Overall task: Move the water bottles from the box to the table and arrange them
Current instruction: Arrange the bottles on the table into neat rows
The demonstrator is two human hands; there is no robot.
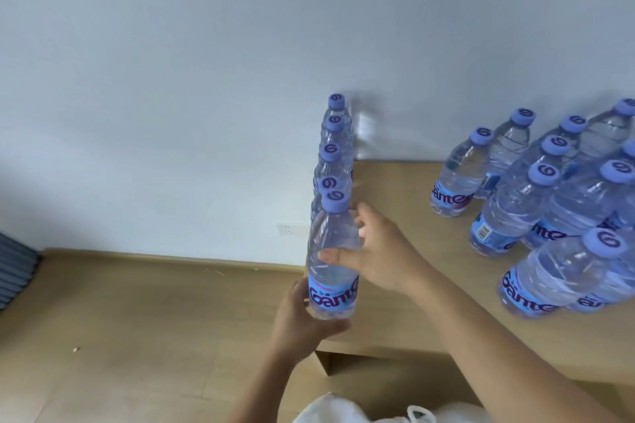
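Note:
A clear water bottle [331, 257] with a blue label and purple cap stands upright at the left front corner of the wooden table [405, 189]. My left hand [302, 323] cups its base from below and the left. My right hand [374, 251] grips its upper body, thumb across the front. Behind it a row of several like bottles [335, 148] lines the table's left edge back to the wall. A group of several more bottles [549, 203] stands on the right part of the table. The box is out of view.
A white wall [206, 62] rises behind the table, with a socket [288, 229] low down. Wooden floor [137, 319] lies to the left. A dark striped object [15, 268] sits at the left edge. White fabric [360, 412] shows at the bottom.

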